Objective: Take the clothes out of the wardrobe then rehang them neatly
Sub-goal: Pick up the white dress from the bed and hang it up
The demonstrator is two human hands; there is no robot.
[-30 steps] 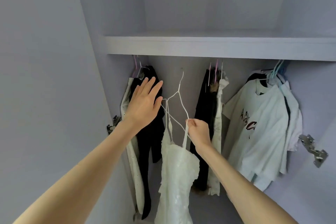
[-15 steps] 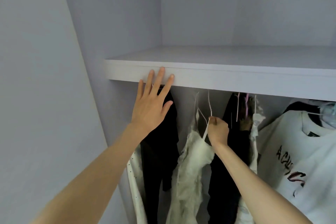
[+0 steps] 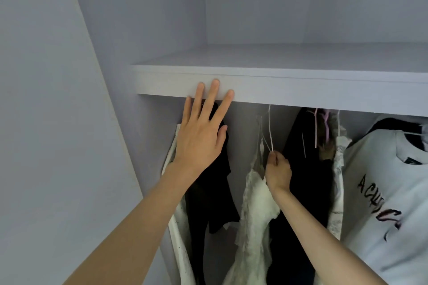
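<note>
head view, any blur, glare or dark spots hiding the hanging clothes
Head view: soft, even light, no glare; the shelf shades the hanger tops, hiding the rail; the printed white t-shirt smears near the right edge; the white hanger above the right hand stays readable.

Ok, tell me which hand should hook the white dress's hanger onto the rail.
Right. The right hand already pinches the white hanger; the left hand lies flat, fingers against the shelf edge.

We have lifted the white wire hanger [image 3: 268, 132] with its lacy white dress [image 3: 254, 206] up under the shelf [image 3: 301, 90], while our left hand [image 3: 200, 136] rose, fingertips now before the shelf edge.
</note>
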